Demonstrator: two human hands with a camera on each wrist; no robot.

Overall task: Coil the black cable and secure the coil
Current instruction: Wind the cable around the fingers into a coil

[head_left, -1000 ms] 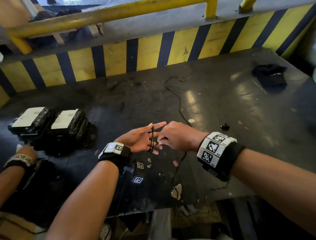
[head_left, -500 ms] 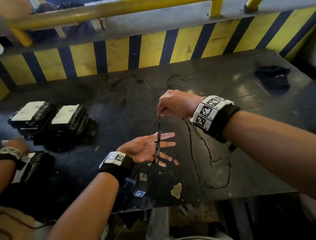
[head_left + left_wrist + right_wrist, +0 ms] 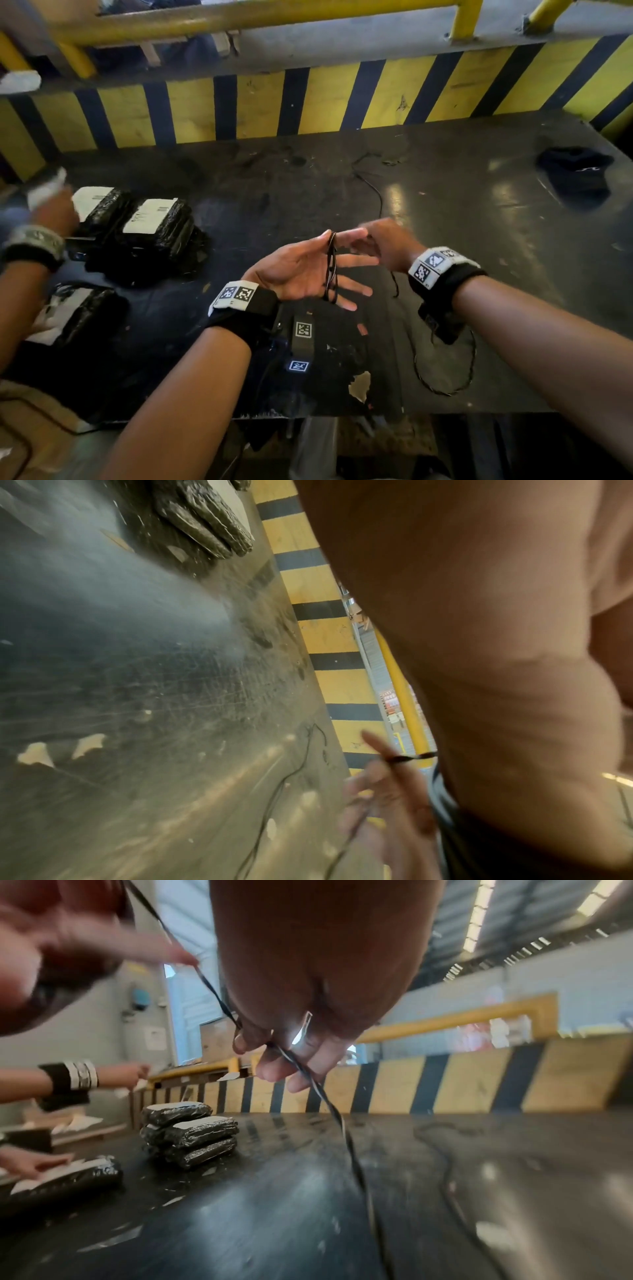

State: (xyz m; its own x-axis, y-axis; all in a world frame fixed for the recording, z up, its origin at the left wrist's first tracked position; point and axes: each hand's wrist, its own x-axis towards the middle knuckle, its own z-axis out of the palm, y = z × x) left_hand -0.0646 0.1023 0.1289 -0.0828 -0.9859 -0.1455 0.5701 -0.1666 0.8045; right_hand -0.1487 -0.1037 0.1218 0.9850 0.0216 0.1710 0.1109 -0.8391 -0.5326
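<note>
So from the head cam, the left hand is held palm-up over the dark table, fingers straight and fanned out, and the black cable is looped around those fingers a few turns, running across them from the index side down to the little finger side. The right hand sits just right of that coil, fingertips curled in and pinching the cable right at the top of the loops, though it's blurry there. The loose rest of the cable drops under the right wrist, makes a slack loop on the table near the front edge, and another stretch trails away toward the striped yellow-and-black barrier behind the coil. Left of the coil there's a stack of black wrapped packages with white labels, and another person's hand reaching in by them. A dark cap-like thing lies far right of the coil. Left wrist cam: mostly the left hand's palm up close, with a thin turn of cable around one finger and more cable lying on the table below. Right wrist cam: the right hand's fingers pinch the cable, which runs taut up toward the left hand and down onto the table, packages off to the left.
</note>
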